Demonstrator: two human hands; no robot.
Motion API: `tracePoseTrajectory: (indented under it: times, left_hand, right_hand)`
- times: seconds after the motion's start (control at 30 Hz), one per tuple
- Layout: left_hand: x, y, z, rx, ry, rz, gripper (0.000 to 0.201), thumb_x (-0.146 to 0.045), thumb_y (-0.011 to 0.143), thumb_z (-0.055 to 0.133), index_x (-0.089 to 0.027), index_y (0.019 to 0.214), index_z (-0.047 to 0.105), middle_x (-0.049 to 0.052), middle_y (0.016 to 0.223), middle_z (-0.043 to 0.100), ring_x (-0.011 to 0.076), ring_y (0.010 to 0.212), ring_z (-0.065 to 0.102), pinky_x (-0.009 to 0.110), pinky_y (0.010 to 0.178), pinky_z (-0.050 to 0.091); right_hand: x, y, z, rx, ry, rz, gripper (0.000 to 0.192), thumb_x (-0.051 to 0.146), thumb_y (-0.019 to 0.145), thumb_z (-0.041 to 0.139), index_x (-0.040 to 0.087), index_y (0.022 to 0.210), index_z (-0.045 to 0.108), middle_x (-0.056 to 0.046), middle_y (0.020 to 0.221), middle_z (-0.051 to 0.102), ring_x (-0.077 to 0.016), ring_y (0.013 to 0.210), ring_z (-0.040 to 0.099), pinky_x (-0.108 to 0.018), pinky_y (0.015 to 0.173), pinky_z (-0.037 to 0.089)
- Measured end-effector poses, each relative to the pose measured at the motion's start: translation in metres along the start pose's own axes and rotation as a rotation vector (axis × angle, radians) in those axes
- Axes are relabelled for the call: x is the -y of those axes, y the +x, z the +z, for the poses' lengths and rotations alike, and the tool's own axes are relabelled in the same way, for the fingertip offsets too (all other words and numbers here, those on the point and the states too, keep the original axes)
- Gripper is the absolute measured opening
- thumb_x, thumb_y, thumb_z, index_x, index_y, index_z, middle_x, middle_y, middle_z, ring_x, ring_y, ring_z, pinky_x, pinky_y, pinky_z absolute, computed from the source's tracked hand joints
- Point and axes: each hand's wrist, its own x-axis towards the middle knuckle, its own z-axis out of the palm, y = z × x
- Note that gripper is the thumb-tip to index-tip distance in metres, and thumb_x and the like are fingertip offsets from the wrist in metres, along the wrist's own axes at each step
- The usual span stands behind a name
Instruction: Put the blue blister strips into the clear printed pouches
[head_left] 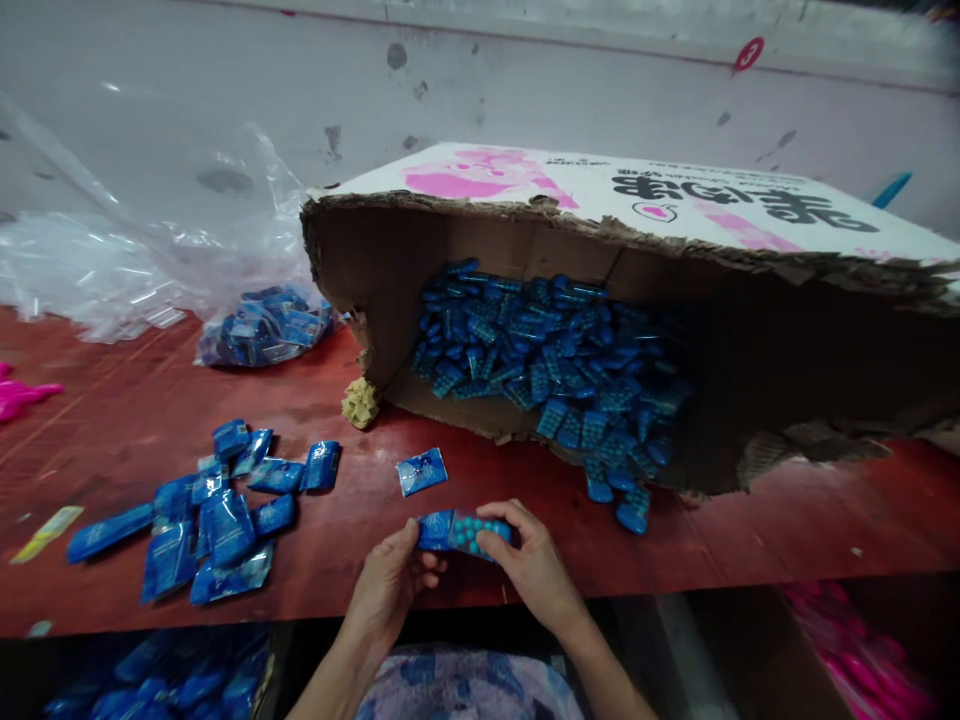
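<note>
Just above the table's front edge, my left hand (394, 575) pinches a small blue printed packet (436, 530) by its left end. In my right hand (529, 560) is a clear-windowed blue pack of round turquoise beads (469, 533), held by its right end between thumb and fingers. The two meet end to end; I cannot tell whether the pack is partly inside the packet. A single flat blue packet (421, 471) lies just beyond my hands. To the left is a loose pile of blue packets (225, 525), some of them plump.
A cardboard box (525, 210) on its side holds many bead packs (540, 350), some spilling onto the red table (360, 480). A clear bag (262, 325) with blue packets stands back left, near a yellowish lump (360, 402). Pink items (862, 650) show below the table's right side.
</note>
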Motion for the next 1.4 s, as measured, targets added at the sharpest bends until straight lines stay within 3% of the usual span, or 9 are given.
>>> tracePoseTrajectory:
  times: [0.2,0.5,0.73,0.97,1.03,1.23,1.4]
  left_hand:
    - [-0.005,0.005,-0.008,-0.042,0.159,0.211,0.033,-0.044,0.055,0.072,-0.012,0.062,0.064,0.002,0.049,0.064,0.0133,0.046,0.058,0.023,0.047,0.048]
    - [-0.004,0.007,-0.011,-0.036,0.114,0.236,0.031,-0.044,0.054,0.072,-0.014,0.060,0.064,-0.001,0.049,0.062,0.0133,0.045,0.056,0.024,0.047,0.047]
    - [-0.007,0.010,-0.020,-0.047,0.183,0.326,0.030,-0.044,0.052,0.073,-0.015,0.059,0.067,-0.001,0.052,0.063,0.0150,0.051,0.056,0.025,0.055,0.047]
    - [-0.018,0.001,-0.012,-0.080,0.437,0.429,0.020,-0.033,0.053,0.073,-0.015,0.049,0.066,-0.003,0.048,0.058,0.0120,0.052,0.050,0.020,0.054,0.042]
    - [-0.018,0.001,-0.010,-0.089,0.396,0.420,0.020,-0.034,0.053,0.073,-0.015,0.051,0.067,-0.003,0.049,0.060,0.0122,0.052,0.051,0.020,0.053,0.042]
    - [-0.014,0.007,-0.005,-0.003,-0.028,0.230,0.031,-0.041,0.049,0.075,-0.015,0.061,0.064,0.001,0.054,0.065,0.0155,0.048,0.059,0.027,0.049,0.049]
    - [-0.015,0.005,-0.008,0.017,-0.023,0.223,0.030,-0.039,0.048,0.077,-0.014,0.058,0.063,0.001,0.053,0.065,0.0141,0.047,0.059,0.026,0.049,0.050]
  right_hand:
    - [-0.003,-0.001,0.001,0.043,0.034,0.039,0.018,0.028,0.076,0.055,0.020,0.089,0.065,-0.004,0.089,0.062,-0.0180,0.084,0.058,-0.027,0.076,0.044]
    - [-0.008,0.001,0.003,0.070,0.133,0.051,0.019,0.029,0.075,0.058,0.019,0.089,0.065,-0.004,0.089,0.064,-0.0182,0.084,0.058,-0.028,0.075,0.045]
    - [-0.008,0.001,0.005,0.126,0.260,0.139,0.019,0.033,0.074,0.060,0.020,0.086,0.065,0.000,0.076,0.064,-0.0144,0.068,0.057,-0.024,0.061,0.045]
    - [0.001,-0.001,0.002,0.063,0.095,0.025,0.016,0.025,0.073,0.060,0.022,0.088,0.066,-0.002,0.087,0.063,-0.0177,0.087,0.056,-0.028,0.079,0.042]
    - [0.002,-0.002,0.003,0.035,0.075,-0.006,0.017,0.025,0.073,0.059,0.022,0.089,0.065,-0.001,0.085,0.060,-0.0173,0.085,0.055,-0.027,0.078,0.042]
    - [-0.003,-0.005,0.007,-0.027,0.233,0.003,0.019,0.030,0.075,0.059,0.020,0.091,0.064,-0.003,0.085,0.060,-0.0174,0.081,0.056,-0.026,0.071,0.045]
    - [0.000,-0.004,0.002,0.086,0.347,0.097,0.020,0.033,0.072,0.061,0.021,0.087,0.066,-0.001,0.081,0.061,-0.0138,0.068,0.055,-0.020,0.053,0.042]
